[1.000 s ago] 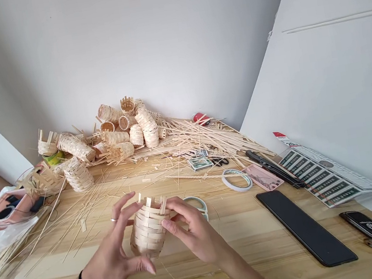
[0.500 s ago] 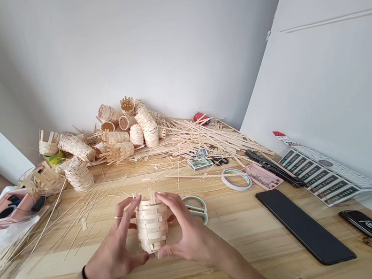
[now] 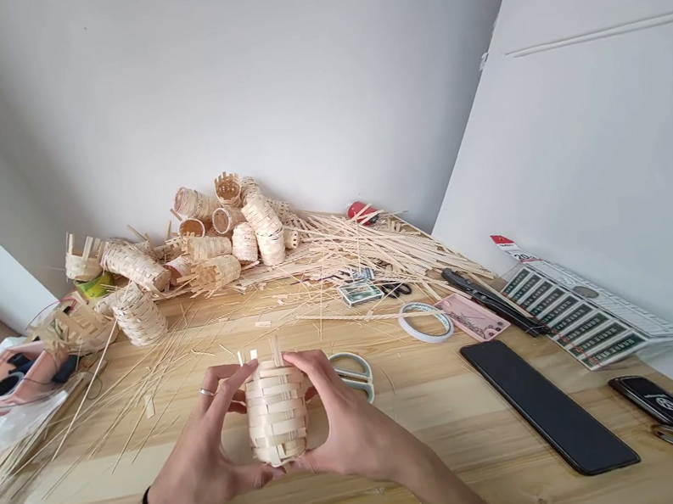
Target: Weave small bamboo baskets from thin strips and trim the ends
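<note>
A small woven basket of pale flat strips stands between my hands, with a few strip ends poking up from its rim. My left hand grips its left side, index finger at the rim and thumb at the base. On the right side my right hand holds it the same way, index finger on the rim and thumb at the bottom. Some fingertips are hidden behind the basket. Just beyond my right hand lie scissors with pale green handles, their blades out of sight.
Several woven baskets are heaped by the wall, beside a pile of loose strips. To the right lie a tape roll, a pink card, a black phone, a blade pack and a pink container far left.
The basket has turned or tilted slightly between my hands, and my thumbs have come closer together under its base. The view has shifted a little.
</note>
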### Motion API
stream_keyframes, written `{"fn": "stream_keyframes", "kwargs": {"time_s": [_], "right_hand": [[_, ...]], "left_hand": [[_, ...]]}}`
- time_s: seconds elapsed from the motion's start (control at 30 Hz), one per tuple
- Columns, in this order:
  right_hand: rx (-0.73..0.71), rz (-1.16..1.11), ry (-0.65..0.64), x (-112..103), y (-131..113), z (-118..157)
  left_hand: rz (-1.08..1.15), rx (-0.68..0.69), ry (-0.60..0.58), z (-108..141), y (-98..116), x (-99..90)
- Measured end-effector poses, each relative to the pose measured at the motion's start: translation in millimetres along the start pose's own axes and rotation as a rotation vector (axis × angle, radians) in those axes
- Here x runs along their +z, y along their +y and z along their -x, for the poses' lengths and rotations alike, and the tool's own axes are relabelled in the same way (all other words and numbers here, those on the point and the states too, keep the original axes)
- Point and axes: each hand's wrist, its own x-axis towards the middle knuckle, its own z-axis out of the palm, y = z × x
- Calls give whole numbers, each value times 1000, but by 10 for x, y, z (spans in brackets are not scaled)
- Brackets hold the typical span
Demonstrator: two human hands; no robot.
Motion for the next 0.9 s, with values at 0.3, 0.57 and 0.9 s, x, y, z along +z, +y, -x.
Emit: {"fn": "stream_keyframes", "kwargs": {"time_s": [0.3, 0.57, 0.9], "right_hand": [[12, -24, 59, 50, -22, -4], [-61, -54, 172, 86, -46, -9], [-175, 198, 347, 315, 9, 1]], "left_hand": [[116, 41, 25, -7, -59, 28], [271, 34, 61, 18, -46, 42], [384, -69, -2, 11, 56, 91]]}}
